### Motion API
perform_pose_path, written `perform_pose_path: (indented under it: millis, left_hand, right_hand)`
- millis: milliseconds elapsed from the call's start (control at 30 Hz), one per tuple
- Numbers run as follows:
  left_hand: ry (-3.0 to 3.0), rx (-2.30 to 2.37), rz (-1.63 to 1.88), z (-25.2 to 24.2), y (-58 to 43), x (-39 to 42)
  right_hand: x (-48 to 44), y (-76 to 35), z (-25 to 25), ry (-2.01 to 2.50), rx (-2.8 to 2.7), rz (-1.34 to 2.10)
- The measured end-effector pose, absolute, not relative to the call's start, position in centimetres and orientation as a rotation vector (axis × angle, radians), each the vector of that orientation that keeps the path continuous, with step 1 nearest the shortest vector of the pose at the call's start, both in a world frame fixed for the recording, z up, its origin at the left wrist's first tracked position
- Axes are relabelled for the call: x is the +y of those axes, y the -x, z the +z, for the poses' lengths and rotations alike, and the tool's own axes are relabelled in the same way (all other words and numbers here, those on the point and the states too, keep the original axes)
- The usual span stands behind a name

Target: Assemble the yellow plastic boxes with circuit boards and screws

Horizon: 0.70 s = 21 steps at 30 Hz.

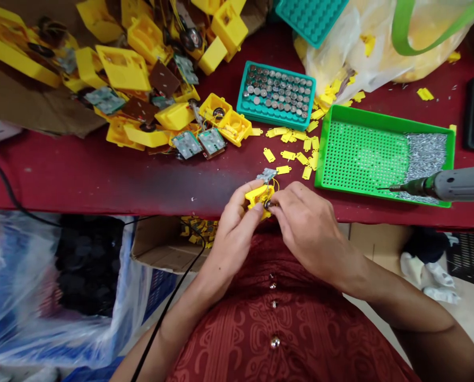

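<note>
Yellow housing (256,196) held within left grip (237,220); right grip (306,223) pinches dark round part (267,204) at housing's right edge.

Two hands, one left hand (237,220) and one right hand (310,228), had one yellow case (255,195) and one round dark part (267,203). There was one green tray (352,146), one gray screwdriver (459,184) and four shiny buttons (275,342).
</note>
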<state>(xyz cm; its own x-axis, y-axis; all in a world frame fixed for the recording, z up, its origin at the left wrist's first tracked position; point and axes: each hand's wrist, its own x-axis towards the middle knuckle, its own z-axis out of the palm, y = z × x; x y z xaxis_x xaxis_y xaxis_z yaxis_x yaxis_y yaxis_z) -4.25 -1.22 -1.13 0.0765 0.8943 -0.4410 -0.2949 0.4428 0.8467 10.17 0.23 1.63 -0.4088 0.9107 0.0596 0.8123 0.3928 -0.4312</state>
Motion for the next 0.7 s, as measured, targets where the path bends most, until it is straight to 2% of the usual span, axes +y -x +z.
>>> perform_pose_path:
  millis: [200, 433, 700]
  left_hand:
    - [-0.593, 1.142, 0.997, -1.1, 4.2, -1.2]
    - [-0.334, 1.03, 1.082, -0.3, 4.0, -0.5]
    - [-0.362, 1.054, 1.086, -0.1, 4.0, -0.6]
  right_hand:
    - [0.4, -9.8, 1.3, 1.498, -2.38, 0.478]
    - [0.1, -10.2, 0.2, 1.406, -2.089, 0.608]
    - [-0.1, -10.2, 0.0, 1.362, -1.998, 0.6]
